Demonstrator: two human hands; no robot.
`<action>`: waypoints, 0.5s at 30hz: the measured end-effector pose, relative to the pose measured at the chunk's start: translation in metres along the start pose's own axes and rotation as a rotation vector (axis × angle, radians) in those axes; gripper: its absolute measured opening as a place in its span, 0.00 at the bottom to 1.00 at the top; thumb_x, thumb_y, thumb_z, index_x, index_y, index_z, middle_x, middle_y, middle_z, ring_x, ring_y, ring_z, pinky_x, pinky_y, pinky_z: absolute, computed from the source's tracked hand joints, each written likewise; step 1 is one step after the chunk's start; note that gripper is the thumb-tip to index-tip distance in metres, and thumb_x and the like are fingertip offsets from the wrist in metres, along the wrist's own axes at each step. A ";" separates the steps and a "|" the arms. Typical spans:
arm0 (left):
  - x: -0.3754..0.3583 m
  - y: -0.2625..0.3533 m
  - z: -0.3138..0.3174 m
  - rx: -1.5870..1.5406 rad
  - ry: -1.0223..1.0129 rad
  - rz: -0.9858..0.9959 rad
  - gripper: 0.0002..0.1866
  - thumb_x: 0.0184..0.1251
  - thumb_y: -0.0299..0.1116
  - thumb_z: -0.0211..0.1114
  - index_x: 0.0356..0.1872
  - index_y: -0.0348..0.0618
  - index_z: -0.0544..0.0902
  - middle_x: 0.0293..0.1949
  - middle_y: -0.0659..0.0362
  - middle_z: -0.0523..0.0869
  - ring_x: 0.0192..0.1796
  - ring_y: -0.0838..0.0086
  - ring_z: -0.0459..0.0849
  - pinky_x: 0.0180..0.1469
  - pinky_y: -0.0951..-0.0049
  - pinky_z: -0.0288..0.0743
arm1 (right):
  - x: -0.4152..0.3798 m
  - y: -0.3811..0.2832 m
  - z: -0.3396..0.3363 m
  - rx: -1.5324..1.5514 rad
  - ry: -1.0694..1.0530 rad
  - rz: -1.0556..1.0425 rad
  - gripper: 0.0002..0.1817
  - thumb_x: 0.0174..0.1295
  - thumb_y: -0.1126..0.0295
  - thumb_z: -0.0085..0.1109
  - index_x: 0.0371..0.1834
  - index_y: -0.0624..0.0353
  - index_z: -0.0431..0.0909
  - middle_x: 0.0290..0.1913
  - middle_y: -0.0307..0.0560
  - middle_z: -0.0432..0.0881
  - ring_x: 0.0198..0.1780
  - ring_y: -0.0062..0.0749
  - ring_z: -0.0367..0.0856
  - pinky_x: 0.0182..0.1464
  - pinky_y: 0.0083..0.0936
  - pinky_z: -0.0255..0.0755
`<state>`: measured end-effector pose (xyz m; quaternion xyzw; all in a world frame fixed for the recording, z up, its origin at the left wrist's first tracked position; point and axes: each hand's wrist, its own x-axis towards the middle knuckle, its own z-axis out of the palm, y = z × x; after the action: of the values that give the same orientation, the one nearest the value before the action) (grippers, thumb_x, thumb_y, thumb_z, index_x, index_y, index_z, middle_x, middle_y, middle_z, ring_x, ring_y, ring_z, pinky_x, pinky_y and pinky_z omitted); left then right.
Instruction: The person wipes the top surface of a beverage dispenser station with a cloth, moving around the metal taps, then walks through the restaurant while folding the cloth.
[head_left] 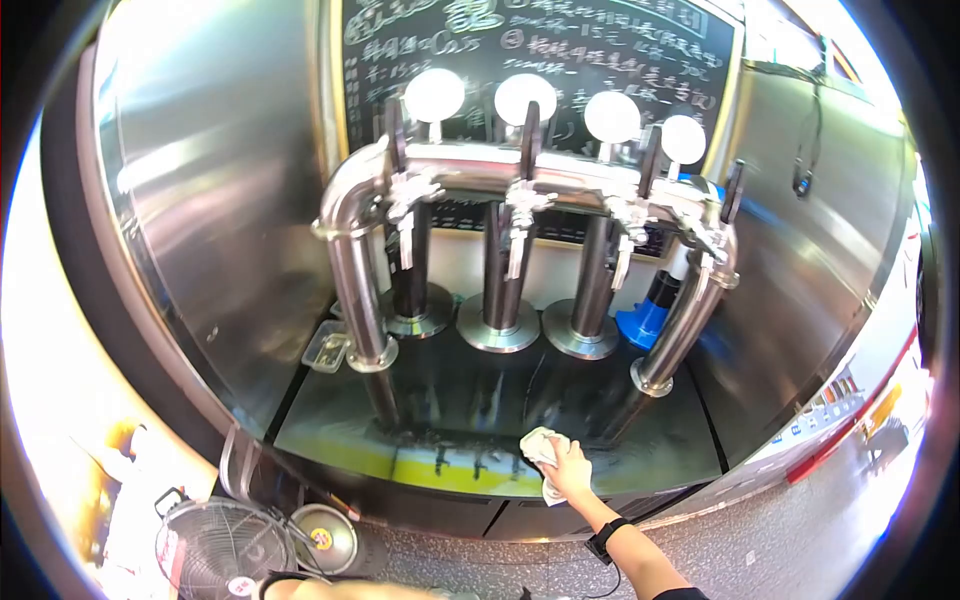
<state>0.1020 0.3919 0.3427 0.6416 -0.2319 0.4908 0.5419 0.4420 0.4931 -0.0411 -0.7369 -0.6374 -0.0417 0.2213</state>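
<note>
My right hand (571,470) presses a pale, crumpled cloth (540,447) onto the glossy dark countertop (460,400), near its front edge. The fingers are closed over the cloth, and part of it hangs below the hand. A black band circles that wrist. Behind the cloth stands a steel beer tap tower (480,160) with several taps and dark handles. Of my left side only a bit of bare arm (360,592) shows at the bottom edge; the left hand itself is out of the picture.
A small clear plastic tub (327,346) sits by the tower's left leg, and a blue object (645,322) is behind its right leg. A chalkboard (600,60) stands at the back between steel panels. On the floor are a fan (222,550) and a metal keg (325,540).
</note>
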 end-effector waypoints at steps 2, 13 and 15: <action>-0.009 -0.021 0.013 0.161 0.184 -0.079 0.25 0.74 0.48 0.51 0.20 0.41 0.78 0.24 0.58 0.78 0.28 0.73 0.71 0.29 0.76 0.64 | -0.010 0.012 -0.005 0.031 -0.035 -0.026 0.34 0.49 0.52 0.67 0.61 0.43 0.67 0.44 0.61 0.70 0.44 0.57 0.77 0.39 0.44 0.76; -0.122 -0.204 0.107 1.086 0.265 -0.564 0.02 0.62 0.23 0.62 0.31 0.36 0.78 0.36 0.54 0.78 0.36 0.66 0.79 0.36 0.73 0.72 | -0.177 0.135 -0.090 0.149 -0.053 0.247 0.31 0.47 0.49 0.68 0.55 0.43 0.73 0.41 0.53 0.76 0.41 0.51 0.80 0.40 0.42 0.76; -0.126 -0.226 0.131 1.113 0.184 -0.569 0.02 0.62 0.24 0.62 0.32 0.36 0.78 0.38 0.53 0.78 0.37 0.62 0.79 0.38 0.70 0.73 | -0.223 0.158 -0.114 0.338 -0.110 0.428 0.32 0.51 0.54 0.67 0.61 0.42 0.68 0.54 0.56 0.75 0.51 0.53 0.77 0.50 0.45 0.73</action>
<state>0.2869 0.3104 0.1351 0.8191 0.2854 0.4279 0.2542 0.5770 0.2306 -0.0587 -0.8085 -0.4763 0.1529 0.3099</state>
